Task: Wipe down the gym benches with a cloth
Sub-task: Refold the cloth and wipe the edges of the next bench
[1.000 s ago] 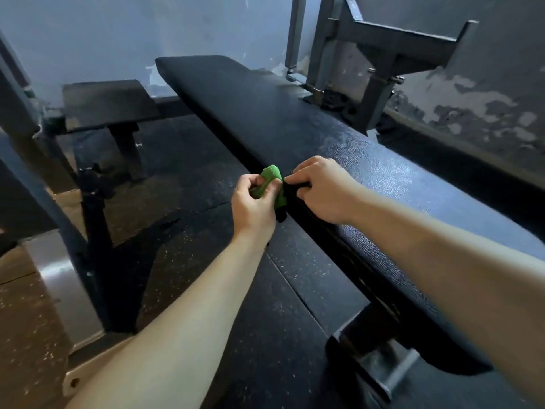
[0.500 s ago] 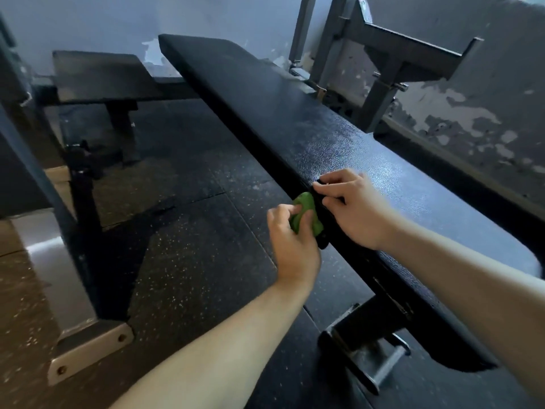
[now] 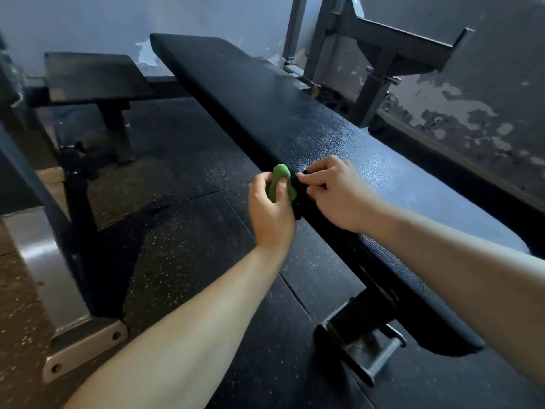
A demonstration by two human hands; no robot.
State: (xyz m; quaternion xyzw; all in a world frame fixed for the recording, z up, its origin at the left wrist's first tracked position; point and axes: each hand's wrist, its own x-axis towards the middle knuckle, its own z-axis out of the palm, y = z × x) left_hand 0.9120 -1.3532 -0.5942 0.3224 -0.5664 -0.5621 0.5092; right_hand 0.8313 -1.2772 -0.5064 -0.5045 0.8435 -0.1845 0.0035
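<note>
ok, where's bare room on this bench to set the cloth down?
Free: bench pad top, from the right hand out to the far end by the wall. Floor mat left of the bench is bare too. Crowded: the near edge, where the left hand holds the green cloth beside the right.

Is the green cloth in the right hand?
No: the left hand grips the cloth against the side of the bench; the right hand holds the bench edge.
</note>
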